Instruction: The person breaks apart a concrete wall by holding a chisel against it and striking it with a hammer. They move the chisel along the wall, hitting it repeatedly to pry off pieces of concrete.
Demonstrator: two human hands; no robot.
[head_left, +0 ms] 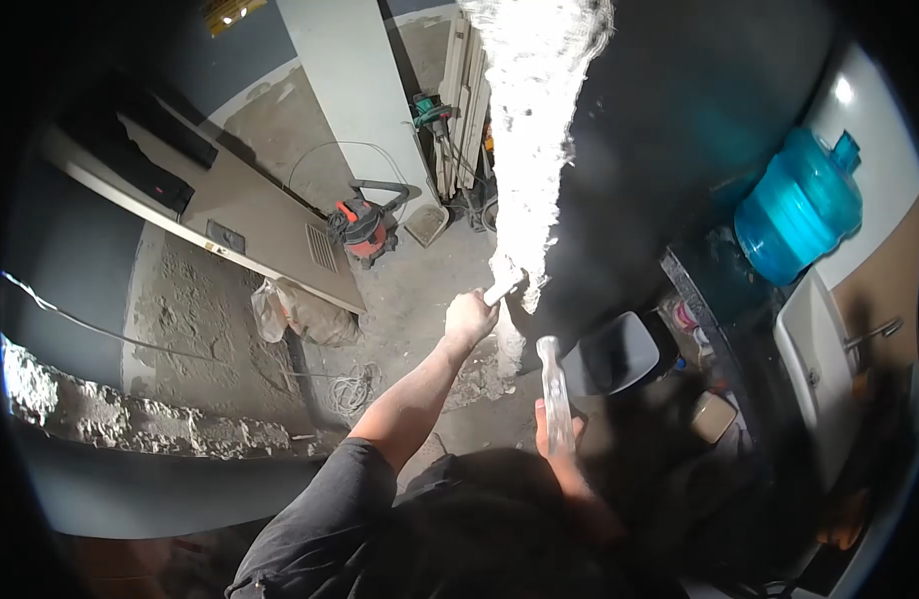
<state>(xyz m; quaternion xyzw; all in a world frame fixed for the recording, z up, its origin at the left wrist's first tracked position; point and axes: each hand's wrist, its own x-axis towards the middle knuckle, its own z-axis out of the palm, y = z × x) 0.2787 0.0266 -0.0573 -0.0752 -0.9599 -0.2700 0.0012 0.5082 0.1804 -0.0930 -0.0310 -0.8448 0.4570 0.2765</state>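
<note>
My left hand (471, 321) is closed around a short white bar (504, 288). The bar's far end overlaps the lower part of a rough, brightly lit wall edge (531, 140), where plaster looks broken and ragged. Lower and to the right, my right hand (556, 429) grips a long pale handle (553, 384) that points upward and ends in a rounded knob. Motion smears this handle, and any head on it is hidden. Both hands are apart, on the near side of the wall edge.
A blue water jug (801, 205) stands beside a white sink (811, 344) at right. Below the wall lies a pale tub (629, 354). Farther off are a red-and-black vacuum (361, 232), a leaning door panel (270, 215), plastic bags (305, 314) and a coiled cable (351, 389) on the floor.
</note>
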